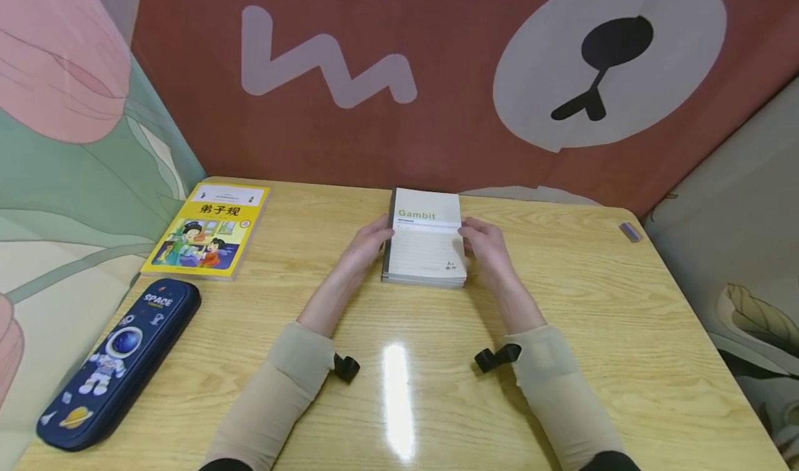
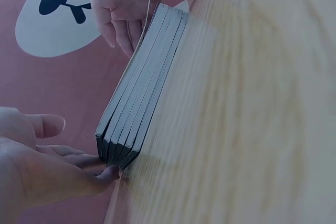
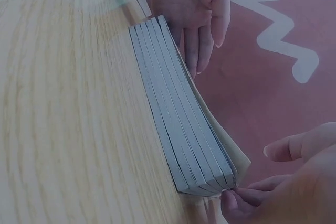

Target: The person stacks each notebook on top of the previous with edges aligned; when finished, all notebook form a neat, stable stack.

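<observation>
A neat stack of several notebooks (image 1: 424, 238) lies on the wooden table, its white top cover printed "Gambit" and its dark spines facing left. My left hand (image 1: 364, 247) is at the spine side, fingertips against the lower part of the stack. In the left wrist view the thumb of that left hand (image 2: 50, 169) stands raised off the books. Opposite, my right hand (image 1: 488, 247) has its fingers at the stack's right edge. The right wrist view shows the right hand (image 3: 291, 182) touching a bottom corner, while the top cover lifts slightly there.
At the back left lies a yellow picture book (image 1: 209, 232). A dark blue pencil case (image 1: 118, 367) with an astronaut is in front of it. A small eraser (image 1: 630, 232) sits near the right edge. Behind the table hangs a red printed cloth (image 1: 449, 131).
</observation>
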`<state>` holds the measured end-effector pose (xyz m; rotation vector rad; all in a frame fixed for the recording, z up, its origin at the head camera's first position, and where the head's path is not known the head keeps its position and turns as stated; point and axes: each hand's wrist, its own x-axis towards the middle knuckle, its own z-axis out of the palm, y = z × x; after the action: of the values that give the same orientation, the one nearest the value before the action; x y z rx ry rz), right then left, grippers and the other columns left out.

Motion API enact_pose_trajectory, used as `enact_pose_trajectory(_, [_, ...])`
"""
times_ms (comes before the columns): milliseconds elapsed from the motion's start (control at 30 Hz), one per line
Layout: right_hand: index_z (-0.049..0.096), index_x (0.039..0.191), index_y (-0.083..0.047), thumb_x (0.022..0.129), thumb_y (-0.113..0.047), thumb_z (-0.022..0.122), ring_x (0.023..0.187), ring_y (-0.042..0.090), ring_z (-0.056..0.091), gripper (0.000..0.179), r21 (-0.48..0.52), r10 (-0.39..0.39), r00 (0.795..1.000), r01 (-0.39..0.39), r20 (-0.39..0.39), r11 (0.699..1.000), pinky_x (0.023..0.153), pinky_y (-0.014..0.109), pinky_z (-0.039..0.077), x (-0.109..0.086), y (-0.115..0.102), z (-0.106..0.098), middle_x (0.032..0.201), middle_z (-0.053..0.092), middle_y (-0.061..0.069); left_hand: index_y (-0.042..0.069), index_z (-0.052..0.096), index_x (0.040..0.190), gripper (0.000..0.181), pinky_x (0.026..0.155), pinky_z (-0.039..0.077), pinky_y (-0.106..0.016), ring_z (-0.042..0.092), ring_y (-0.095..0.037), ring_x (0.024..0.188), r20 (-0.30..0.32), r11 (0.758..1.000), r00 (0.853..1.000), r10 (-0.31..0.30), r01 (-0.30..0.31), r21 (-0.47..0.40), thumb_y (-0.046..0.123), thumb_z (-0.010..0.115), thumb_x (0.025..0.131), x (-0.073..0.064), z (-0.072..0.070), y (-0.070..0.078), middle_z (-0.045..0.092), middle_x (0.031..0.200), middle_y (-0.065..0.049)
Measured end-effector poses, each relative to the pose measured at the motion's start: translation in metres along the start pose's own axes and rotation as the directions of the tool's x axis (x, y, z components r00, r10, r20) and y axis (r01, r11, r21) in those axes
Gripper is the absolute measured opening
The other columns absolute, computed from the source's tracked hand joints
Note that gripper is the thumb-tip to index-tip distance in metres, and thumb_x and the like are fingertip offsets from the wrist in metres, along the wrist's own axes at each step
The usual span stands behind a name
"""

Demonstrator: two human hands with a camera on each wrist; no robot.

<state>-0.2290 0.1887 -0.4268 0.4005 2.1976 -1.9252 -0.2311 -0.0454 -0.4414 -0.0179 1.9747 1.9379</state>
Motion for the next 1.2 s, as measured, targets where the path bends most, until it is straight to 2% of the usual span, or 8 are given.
enact_pose_trajectory(167, [0.028,0.160,0.001,0.105,-0.016,0.050,0.153,0.028,0.037,0.061,0.002,0.002,1.000,-0.002,-0.011,1.000,0.127,0.039,0.034,0.0003,-0.0004,0.0010,0.169,0.031,0.016,0.006,0.016,0.165,0.064,0.134,0.005,-0.040,0.004,-0.020,0.163,-0.016,1.000,1.000,-0.020,0.020,0.007,0.021,0.042,0.108,-0.0015,-0.0005,0.0001,0.011,0.175,-0.006])
enact_pose_trajectory(367, [0.029,0.160,0.000,0.105,-0.016,0.050,0.153,0.027,0.036,0.061,0.007,0.006,1.000,-0.006,-0.017,1.000,0.127,0.039,0.034,0.0006,0.0003,0.0008,0.169,0.031,0.014,0.014,0.011,0.166,0.068,0.134,-0.002,-0.041,-0.004,-0.016,0.163,0.013,0.997,0.998,-0.068,0.068,0.024,0.019,0.041,0.105,0.0003,0.0039,0.0025,0.002,0.176,0.002])
enact_pose_trajectory(467, [0.029,0.161,-0.001,0.105,-0.016,0.051,0.151,0.028,0.039,0.062,0.016,0.019,1.000,-0.018,-0.013,1.000,0.126,0.039,0.034,0.0007,0.0012,0.0002,0.168,0.032,0.014,0.015,0.010,0.166,0.069,0.134,-0.002,-0.040,-0.004,-0.016,0.163,0.010,0.996,0.996,-0.085,0.084,0.019,0.020,0.040,0.105,0.0009,0.0045,0.0025,0.001,0.176,0.003])
enact_pose_trajectory(633, [0.025,0.163,-0.004,0.106,-0.018,0.050,0.151,0.028,0.037,0.064,0.011,0.024,1.000,-0.024,0.012,1.000,0.127,0.041,0.031,0.0014,0.0015,-0.0005,0.170,0.030,0.012,0.014,0.012,0.166,0.067,0.134,0.000,-0.040,-0.002,-0.016,0.163,-0.001,0.997,0.997,-0.077,0.077,0.009,0.021,0.040,0.105,0.0008,0.0039,0.0025,0.003,0.176,0.003])
enact_pose_trajectory(833, [0.021,0.163,-0.004,0.106,-0.016,0.050,0.150,0.025,0.037,0.065,-0.009,0.013,0.999,-0.013,0.031,1.000,0.125,0.038,0.033,0.0036,0.0028,0.0003,0.170,0.029,0.012,0.014,0.012,0.166,0.067,0.134,0.002,-0.039,-0.003,-0.015,0.163,-0.004,0.996,0.996,-0.084,0.084,0.006,0.021,0.040,0.105,0.0007,0.0027,0.0017,0.003,0.176,0.003])
enact_pose_trajectory(1067, [0.018,0.163,-0.002,0.106,-0.015,0.048,0.150,0.027,0.037,0.066,0.028,0.014,0.999,-0.015,0.045,1.000,0.125,0.038,0.034,0.0020,0.0037,-0.0016,0.170,0.027,0.014,0.015,0.011,0.166,0.067,0.134,0.005,-0.038,-0.003,-0.013,0.163,0.013,0.995,0.995,-0.101,0.101,0.003,0.022,0.039,0.106,0.0014,0.0017,0.0022,0.002,0.176,0.005])
enact_pose_trajectory(1200, [0.019,0.164,-0.003,0.106,-0.017,0.050,0.151,0.027,0.037,0.067,0.027,0.020,0.999,-0.021,0.040,0.999,0.125,0.038,0.033,0.0019,0.0011,-0.0010,0.170,0.028,0.013,0.014,0.012,0.166,0.067,0.134,0.006,-0.038,-0.002,-0.014,0.163,0.009,0.996,0.996,-0.089,0.089,-0.015,0.022,0.040,0.106,0.0007,0.0001,0.0034,0.003,0.176,0.004])
